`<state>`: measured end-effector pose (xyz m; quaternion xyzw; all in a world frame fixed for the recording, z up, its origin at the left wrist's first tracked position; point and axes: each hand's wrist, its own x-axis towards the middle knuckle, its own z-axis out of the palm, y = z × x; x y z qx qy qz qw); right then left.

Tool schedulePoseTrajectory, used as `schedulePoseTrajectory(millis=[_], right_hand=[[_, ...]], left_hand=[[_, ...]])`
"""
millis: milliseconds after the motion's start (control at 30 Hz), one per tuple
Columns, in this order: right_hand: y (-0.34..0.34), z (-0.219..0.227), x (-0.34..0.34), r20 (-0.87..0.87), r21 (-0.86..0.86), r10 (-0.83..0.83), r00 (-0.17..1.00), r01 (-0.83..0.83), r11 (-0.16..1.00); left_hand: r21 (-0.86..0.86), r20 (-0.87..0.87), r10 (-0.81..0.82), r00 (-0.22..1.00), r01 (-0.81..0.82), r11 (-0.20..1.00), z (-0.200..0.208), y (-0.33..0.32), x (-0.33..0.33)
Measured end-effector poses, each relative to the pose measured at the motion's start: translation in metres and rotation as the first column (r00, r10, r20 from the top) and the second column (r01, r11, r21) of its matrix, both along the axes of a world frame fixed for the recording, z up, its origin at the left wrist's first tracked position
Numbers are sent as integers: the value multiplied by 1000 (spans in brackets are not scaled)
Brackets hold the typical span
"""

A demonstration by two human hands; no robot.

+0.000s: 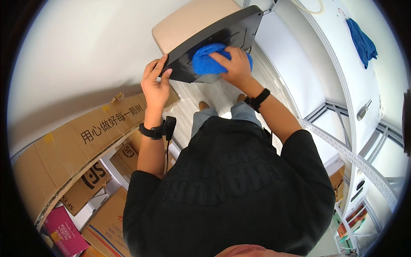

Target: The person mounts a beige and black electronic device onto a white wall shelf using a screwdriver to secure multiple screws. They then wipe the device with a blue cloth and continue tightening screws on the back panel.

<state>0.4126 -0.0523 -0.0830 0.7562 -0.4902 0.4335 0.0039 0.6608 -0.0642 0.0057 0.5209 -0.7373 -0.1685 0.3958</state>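
Note:
In front of me is a large object with a smooth beige body (188,23), a dark grey rim and a glossy black face (229,35) tilted toward me. Its exact kind I cannot make out. My left hand (156,81) grips the near left corner of the rim, fingers over the edge and thumb on the black side. With my right hand (235,66) I hold a bunched blue cloth (205,60) flat against the black face. Part of the cloth is hidden under that hand.
A cardboard-covered shelf top (85,132) runs along the left, with cardboard boxes (109,222) and a magenta package (64,231) below. On the right stand white metal shelving (329,137) and a white panel with a hanging dark blue cloth (363,43). My feet are on the grey floor (188,100).

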Motion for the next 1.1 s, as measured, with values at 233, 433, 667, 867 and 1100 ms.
schedulePoseTrajectory(millis=[233, 433, 667, 867, 1100], right_hand=[[-19, -20, -67, 175, 69, -269, 947, 260, 963], [-4, -21, -19, 80, 22, -81, 994, 79, 997], [6, -9, 53, 50, 29, 176, 983, -178, 984], [8, -53, 52, -37, 135, 173, 984, -167, 977], [15, -100, 36, -115, 368, 130, 985, -79, 927]], left_hand=[[19, 18, 16, 1000, -17, 1000, 1, 2, -4], [80, -25, 41, 999, -39, 996, 0, 0, -3], [83, -34, 50, 998, -47, 995, 0, 1, -5], [97, -40, 74, 996, -70, 993, 0, 1, -5], [82, -91, 58, 994, -50, 995, -4, 5, -6]])
